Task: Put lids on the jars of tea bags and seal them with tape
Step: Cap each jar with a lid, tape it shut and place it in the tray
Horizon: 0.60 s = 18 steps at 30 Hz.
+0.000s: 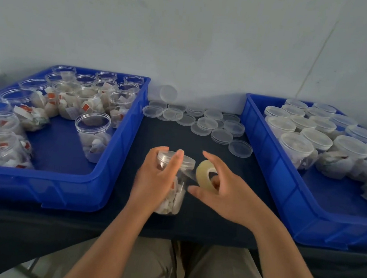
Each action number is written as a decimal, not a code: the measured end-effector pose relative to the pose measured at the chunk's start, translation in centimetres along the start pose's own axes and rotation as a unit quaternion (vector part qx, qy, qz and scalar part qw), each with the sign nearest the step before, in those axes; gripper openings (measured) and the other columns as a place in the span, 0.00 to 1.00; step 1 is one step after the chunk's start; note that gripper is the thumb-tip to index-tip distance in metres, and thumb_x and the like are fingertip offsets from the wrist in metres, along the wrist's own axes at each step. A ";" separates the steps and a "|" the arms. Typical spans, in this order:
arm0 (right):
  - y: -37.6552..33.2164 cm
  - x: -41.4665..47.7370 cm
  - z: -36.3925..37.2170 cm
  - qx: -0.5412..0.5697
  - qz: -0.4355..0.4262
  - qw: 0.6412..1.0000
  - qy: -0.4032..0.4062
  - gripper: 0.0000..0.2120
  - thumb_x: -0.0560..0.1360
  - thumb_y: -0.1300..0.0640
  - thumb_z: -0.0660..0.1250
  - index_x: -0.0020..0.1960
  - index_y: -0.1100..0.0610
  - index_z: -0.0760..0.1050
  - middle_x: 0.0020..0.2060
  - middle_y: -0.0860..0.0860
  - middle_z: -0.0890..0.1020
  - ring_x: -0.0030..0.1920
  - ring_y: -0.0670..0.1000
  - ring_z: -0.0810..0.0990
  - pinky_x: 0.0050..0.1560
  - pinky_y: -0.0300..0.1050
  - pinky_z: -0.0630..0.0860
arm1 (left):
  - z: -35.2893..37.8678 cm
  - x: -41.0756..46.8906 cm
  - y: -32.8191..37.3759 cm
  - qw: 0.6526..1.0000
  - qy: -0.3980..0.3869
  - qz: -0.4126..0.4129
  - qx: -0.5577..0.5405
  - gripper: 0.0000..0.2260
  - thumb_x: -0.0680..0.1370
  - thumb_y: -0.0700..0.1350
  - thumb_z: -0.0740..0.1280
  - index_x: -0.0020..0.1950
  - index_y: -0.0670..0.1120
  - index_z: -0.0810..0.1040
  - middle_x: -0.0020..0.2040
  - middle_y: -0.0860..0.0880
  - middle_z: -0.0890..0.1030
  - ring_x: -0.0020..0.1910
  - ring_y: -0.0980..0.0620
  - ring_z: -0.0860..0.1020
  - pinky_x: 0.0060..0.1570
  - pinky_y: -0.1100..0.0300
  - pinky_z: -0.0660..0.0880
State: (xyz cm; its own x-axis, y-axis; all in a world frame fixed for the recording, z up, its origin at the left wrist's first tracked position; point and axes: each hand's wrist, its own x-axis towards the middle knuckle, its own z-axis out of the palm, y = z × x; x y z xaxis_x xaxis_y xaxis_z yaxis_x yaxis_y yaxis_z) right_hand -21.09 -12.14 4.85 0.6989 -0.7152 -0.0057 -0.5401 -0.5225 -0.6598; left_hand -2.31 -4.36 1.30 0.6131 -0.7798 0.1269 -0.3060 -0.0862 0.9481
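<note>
A clear jar of tea bags (175,197) with a clear lid (187,162) on top stands tilted on the dark table between the two crates. My left hand (154,178) grips it from the left, fingers curled over the lid rim. My right hand (220,188) holds a roll of clear tape (203,175) just right of the jar, with a finger through the core. A short strip of tape runs from the roll to the jar below the lid.
A blue crate (117,154) on the left holds several open jars of tea bags. A blue crate (272,166) on the right holds several lidded jars. Several loose clear lids (206,123) lie at the back of the table by the wall.
</note>
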 end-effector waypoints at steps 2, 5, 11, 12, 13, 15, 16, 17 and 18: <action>0.6 -0.5 -0.4 -0.008 -0.007 1.000 -0.016 0.39 0.71 0.21 0.62 0.77 0.28 0.54 0.44 0.39 0.80 0.43 0.39 0.80 0.46 0.38 0.73 | -0.5 0.7 -0.1 1.000 -0.009 -0.011 -0.017 0.29 0.69 0.80 0.58 0.60 0.64 0.76 0.50 0.70 0.80 0.46 0.69 0.81 0.42 0.60 0.77; 1.2 -0.7 -0.9 -0.017 -0.026 0.999 -0.011 0.29 0.75 0.22 0.55 0.74 0.26 0.62 0.45 0.35 0.82 0.47 0.35 0.81 0.45 0.38 0.74 | -1.2 1.5 0.1 0.998 -0.057 0.000 -0.027 0.25 0.72 0.78 0.58 0.56 0.64 0.79 0.49 0.66 0.83 0.47 0.65 0.83 0.45 0.59 0.78; 1.7 0.9 -1.4 -0.075 -0.036 0.996 0.013 0.19 0.82 0.30 0.52 0.73 0.20 0.58 0.42 0.20 0.75 0.45 0.28 0.76 0.40 0.37 0.70 | -2.6 2.5 0.0 0.984 -0.163 0.007 -0.078 0.26 0.74 0.74 0.59 0.63 0.61 0.80 0.55 0.61 0.85 0.53 0.58 0.85 0.49 0.62 0.78; 1.7 1.1 -1.1 -0.072 -0.035 0.997 0.007 0.19 0.81 0.29 0.52 0.70 0.16 0.56 0.44 0.21 0.75 0.46 0.27 0.75 0.42 0.39 0.72 | -2.7 2.7 -0.1 0.980 -0.176 -0.002 -0.095 0.25 0.76 0.73 0.59 0.64 0.60 0.81 0.55 0.58 0.86 0.53 0.55 0.86 0.50 0.60 0.79; 1.6 1.4 -0.8 -0.068 -0.033 0.997 0.002 0.18 0.80 0.28 0.51 0.68 0.13 0.53 0.44 0.23 0.77 0.47 0.28 0.76 0.43 0.40 0.73 | -2.7 2.9 -0.3 0.975 -0.191 -0.012 -0.116 0.24 0.78 0.71 0.59 0.64 0.60 0.81 0.56 0.54 0.87 0.54 0.53 0.86 0.51 0.58 0.80; 1.5 1.7 -0.2 -0.054 -0.033 0.998 -0.003 0.20 0.76 0.23 0.48 0.66 0.11 0.49 0.45 0.27 0.78 0.48 0.32 0.77 0.45 0.42 0.77 | -2.7 3.1 -0.7 0.962 -0.224 -0.035 -0.155 0.25 0.78 0.71 0.60 0.63 0.58 0.83 0.58 0.46 0.87 0.57 0.47 0.86 0.53 0.54 0.81; 1.4 1.8 0.0 -0.047 -0.036 0.998 -0.004 0.23 0.74 0.22 0.47 0.68 0.12 0.48 0.44 0.26 0.78 0.47 0.33 0.78 0.45 0.42 0.77 | -2.7 3.1 -0.9 0.955 -0.240 -0.049 -0.166 0.27 0.77 0.74 0.62 0.63 0.57 0.84 0.58 0.43 0.87 0.57 0.44 0.86 0.54 0.53 0.81; 1.2 1.9 0.2 -0.039 -0.040 0.998 -0.008 0.25 0.73 0.21 0.46 0.70 0.13 0.48 0.43 0.25 0.78 0.46 0.34 0.78 0.45 0.41 0.76 | -2.7 3.1 -1.0 0.949 -0.258 -0.065 -0.171 0.31 0.74 0.76 0.64 0.62 0.55 0.85 0.58 0.41 0.86 0.57 0.43 0.86 0.54 0.53 0.82; 1.1 2.0 0.3 -0.032 -0.045 0.998 -0.013 0.26 0.73 0.20 0.47 0.71 0.14 0.49 0.44 0.23 0.77 0.46 0.33 0.78 0.46 0.38 0.74 | -2.6 3.1 -1.2 0.943 -0.275 -0.078 -0.171 0.34 0.71 0.79 0.64 0.60 0.53 0.86 0.57 0.39 0.86 0.56 0.42 0.86 0.53 0.53 0.82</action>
State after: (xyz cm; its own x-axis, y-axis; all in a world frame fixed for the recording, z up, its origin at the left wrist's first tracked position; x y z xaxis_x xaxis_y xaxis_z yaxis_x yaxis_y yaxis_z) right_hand -20.19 -14.02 3.90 0.7581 -0.6513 0.0315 -0.5021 -0.6139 -0.6092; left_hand 1.88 -5.03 1.31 0.1313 -0.9860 -0.1030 0.0679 -0.0947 0.9932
